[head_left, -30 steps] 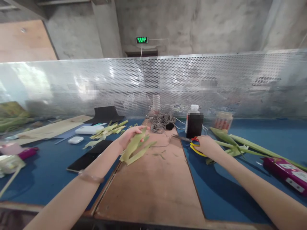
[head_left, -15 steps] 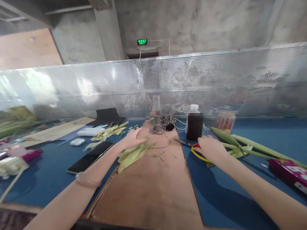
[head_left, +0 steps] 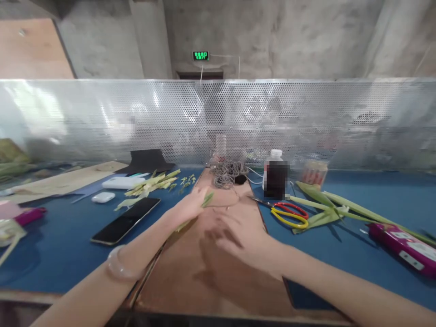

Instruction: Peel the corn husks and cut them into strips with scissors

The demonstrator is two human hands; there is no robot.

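My left hand (head_left: 194, 204) is over the wooden board (head_left: 218, 281), closed around a green leaf piece (head_left: 207, 199) whose tip pokes out by the fingers. Another bit of leaf (head_left: 185, 225) shows below that wrist. To its right, my right hand (head_left: 241, 238) hovers above the board with fingers spread and nothing in them, casting a shadow. Scissors (head_left: 289, 215) with red and yellow handles lie on the blue mat, right of the board. A tangle of grey cord (head_left: 230, 172) rests at the board's far end.
A dark bottle (head_left: 276, 177) stands behind the scissors, with a jar (head_left: 314, 174) and long green leaves (head_left: 320, 218) to its right. A purple package (head_left: 402, 247) lies far right. On the left are a phone (head_left: 126, 221), a white case (head_left: 103, 197) and leaf strips (head_left: 155, 183).
My right hand has let go of the scissors and moved left over the board. The leaf on the board is now mostly hidden by my left hand and wrist. The view has shifted slightly.
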